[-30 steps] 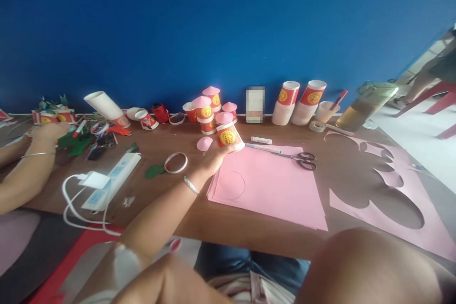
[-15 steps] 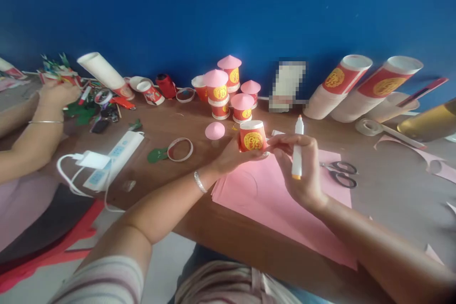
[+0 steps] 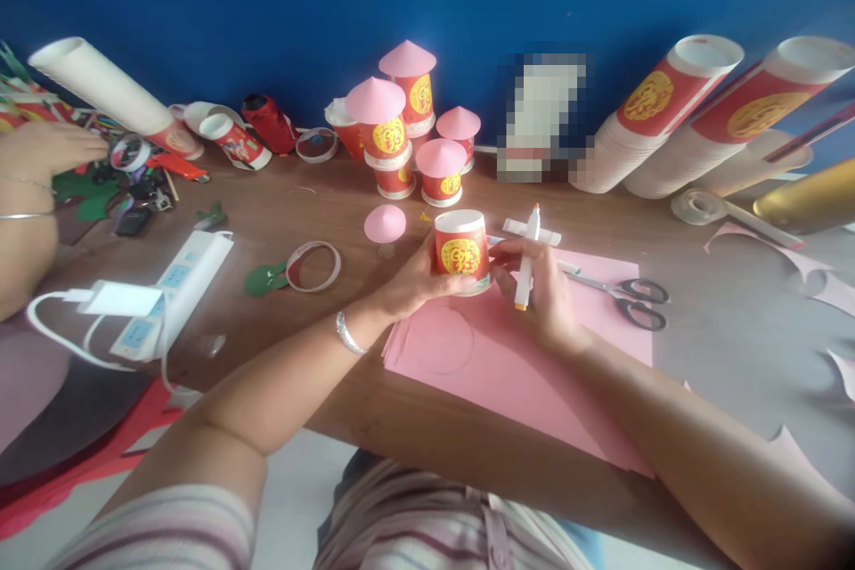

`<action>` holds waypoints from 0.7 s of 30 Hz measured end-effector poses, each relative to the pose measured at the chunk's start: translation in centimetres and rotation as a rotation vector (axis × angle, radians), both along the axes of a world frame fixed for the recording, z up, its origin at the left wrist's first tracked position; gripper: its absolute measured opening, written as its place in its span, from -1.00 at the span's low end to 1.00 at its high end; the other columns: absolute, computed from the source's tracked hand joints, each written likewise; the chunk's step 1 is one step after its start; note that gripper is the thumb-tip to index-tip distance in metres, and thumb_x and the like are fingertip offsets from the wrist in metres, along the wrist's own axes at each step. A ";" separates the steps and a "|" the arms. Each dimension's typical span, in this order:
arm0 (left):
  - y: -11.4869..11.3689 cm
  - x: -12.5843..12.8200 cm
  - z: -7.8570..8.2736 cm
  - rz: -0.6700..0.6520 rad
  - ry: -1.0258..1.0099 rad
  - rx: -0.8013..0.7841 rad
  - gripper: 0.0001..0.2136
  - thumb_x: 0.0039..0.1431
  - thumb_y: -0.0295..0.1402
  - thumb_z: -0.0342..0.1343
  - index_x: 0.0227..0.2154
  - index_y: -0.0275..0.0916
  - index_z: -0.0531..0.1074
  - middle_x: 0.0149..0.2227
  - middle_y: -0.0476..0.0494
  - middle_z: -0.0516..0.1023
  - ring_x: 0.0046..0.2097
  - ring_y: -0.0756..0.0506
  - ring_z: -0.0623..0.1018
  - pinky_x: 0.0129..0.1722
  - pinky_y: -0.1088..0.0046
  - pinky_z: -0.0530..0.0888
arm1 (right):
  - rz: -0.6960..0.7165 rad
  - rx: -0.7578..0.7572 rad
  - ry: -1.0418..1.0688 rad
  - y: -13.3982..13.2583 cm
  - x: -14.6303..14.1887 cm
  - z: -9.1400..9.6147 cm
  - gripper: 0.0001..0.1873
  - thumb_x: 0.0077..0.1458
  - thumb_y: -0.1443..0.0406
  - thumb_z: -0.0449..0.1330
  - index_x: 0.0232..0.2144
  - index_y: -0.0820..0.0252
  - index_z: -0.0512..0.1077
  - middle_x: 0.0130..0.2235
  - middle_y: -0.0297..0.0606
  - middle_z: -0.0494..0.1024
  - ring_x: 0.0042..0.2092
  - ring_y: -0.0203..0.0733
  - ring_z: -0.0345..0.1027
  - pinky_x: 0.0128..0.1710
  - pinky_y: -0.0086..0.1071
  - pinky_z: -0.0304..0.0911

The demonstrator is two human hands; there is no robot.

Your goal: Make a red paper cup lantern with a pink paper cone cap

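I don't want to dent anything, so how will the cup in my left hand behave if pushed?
The red cup looks like paper, so it's probably light and easily dented. Its round, tapered side may roll in a curve. Wider end down, as held, it should resist tipping.

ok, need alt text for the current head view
A person's left hand holds an upside-down red-and-yellow paper cup at the far edge of pink paper sheets, while the right hand holds a white marker beside it. Behind stand red paper cups topped with pink paper cones; dark-handled scissors lie across the sheets' right edge.
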State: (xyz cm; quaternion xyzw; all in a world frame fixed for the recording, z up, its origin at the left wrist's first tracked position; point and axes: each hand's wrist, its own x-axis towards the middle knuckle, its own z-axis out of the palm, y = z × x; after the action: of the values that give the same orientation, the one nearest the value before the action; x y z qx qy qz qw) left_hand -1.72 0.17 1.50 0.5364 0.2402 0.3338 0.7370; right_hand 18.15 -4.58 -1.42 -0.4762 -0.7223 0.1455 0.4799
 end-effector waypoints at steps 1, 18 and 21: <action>0.0 -0.1 -0.2 -0.020 -0.021 -0.005 -0.45 0.09 -0.24 0.37 0.13 -0.22 0.40 0.19 -0.35 0.45 0.20 -0.32 0.49 0.18 0.08 0.48 | -0.003 -0.014 -0.012 0.0 0.0 0.1 -0.76 0.31 0.29 0.17 0.01 0.08 0.31 -0.13 -0.20 0.60 -0.24 -0.17 0.56 -0.26 -0.27 0.49; -0.2 0.6 0.3 -0.030 -0.031 0.091 -0.47 0.04 -0.26 0.42 0.07 -0.24 0.44 0.10 -0.32 0.53 0.11 -0.26 0.55 0.13 0.12 0.52 | -0.164 -0.129 -0.063 0.0 0.3 0.4 -0.82 0.35 0.16 0.11 -0.04 0.00 0.36 -0.21 -0.27 0.65 -0.22 -0.09 0.56 -0.23 -0.27 0.41; -0.4 0.5 0.1 0.005 0.032 0.171 -0.43 0.01 -0.23 0.45 0.07 -0.25 0.41 0.06 -0.32 0.54 0.07 -0.24 0.57 0.08 0.13 0.54 | -0.175 -0.127 -0.071 0.4 0.4 0.3 -0.81 0.35 0.15 0.08 -0.05 0.00 0.37 -0.22 -0.25 0.65 -0.24 -0.10 0.55 -0.24 -0.27 0.39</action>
State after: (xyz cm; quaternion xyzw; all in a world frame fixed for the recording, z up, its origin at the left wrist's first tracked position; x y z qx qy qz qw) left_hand -1.25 -0.24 1.58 0.6019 0.2239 0.3464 0.6838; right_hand 18.56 -4.23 -1.11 -0.5715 -0.6841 0.1315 0.4338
